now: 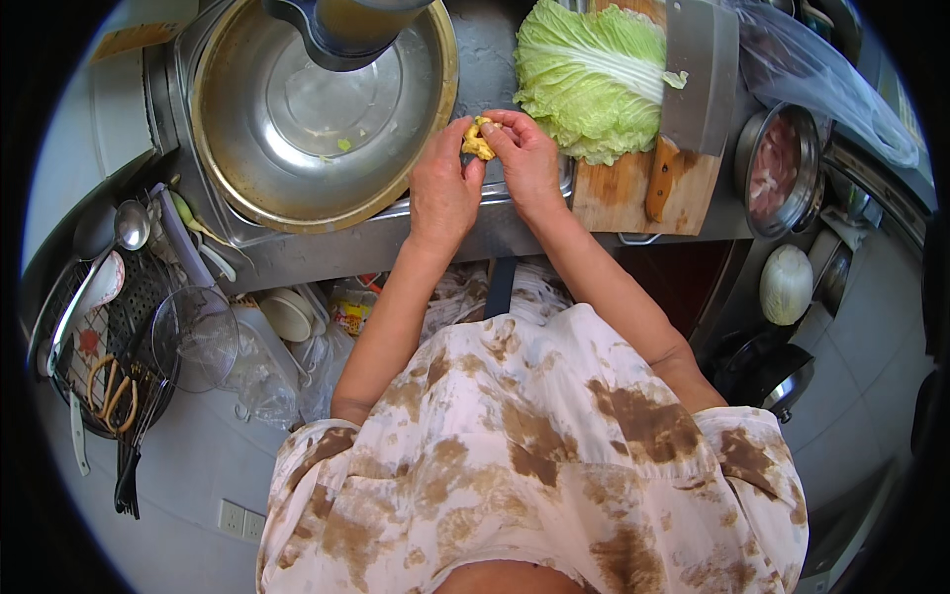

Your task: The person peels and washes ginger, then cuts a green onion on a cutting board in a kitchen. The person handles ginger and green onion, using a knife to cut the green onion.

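Observation:
Between the fingertips of both hands is a small knobbly yellow piece, perhaps ginger root (477,142). My left hand (445,182) grips it from the left, and my right hand (528,160) pinches it from the right with thumb and fingers. Both hands are over the sink's front edge, just right of a large stainless-steel basin (312,178) with green scraps inside. To the right, napa cabbage leaves (586,82) lie partly on a wooden cutting board (612,189). A cleaver (698,82) with a wooden handle rests flat on the board, a cabbage scrap on its blade.
A metal bowl of sliced raw meat (775,167) stands right of the board, near a clear plastic bag (824,74). Farther right is a whole napa cabbage (787,284). A dark faucet (349,37) overhangs the basin. Ladles, scissors (111,393) and a wire strainer (194,338) crowd the left.

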A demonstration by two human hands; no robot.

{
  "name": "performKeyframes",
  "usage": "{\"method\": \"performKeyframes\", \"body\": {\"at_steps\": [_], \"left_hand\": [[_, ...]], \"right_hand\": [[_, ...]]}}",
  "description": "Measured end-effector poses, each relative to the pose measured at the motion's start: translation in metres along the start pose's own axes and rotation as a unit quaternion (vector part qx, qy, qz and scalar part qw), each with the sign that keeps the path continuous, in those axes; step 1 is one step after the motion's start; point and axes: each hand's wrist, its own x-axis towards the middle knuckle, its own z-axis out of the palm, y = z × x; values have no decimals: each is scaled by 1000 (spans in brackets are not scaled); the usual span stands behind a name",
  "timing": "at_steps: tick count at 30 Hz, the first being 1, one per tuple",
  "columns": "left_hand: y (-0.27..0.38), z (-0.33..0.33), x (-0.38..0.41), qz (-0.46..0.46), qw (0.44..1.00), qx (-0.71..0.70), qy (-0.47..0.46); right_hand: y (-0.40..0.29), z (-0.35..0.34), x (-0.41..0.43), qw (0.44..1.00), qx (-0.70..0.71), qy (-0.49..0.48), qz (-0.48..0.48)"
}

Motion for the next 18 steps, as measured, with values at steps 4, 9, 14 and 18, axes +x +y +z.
{"method": "performKeyframes", "body": {"at_steps": [4,9,14,18], "left_hand": [[-1,1,-4,11,1000,-25,4],[10,-8,-11,-139,938,-316,0],[9,-5,-15,-170,934,-313,13],[7,-7,-18,-158,950,-267,15]], "right_hand": [[-1,1,-2,999,25,-26,-19],[-14,4,-4,997,61,-45,-17],[-14,6,-12,991,105,-77,21],[-6,5,-13,993,78,-87,28]]}}
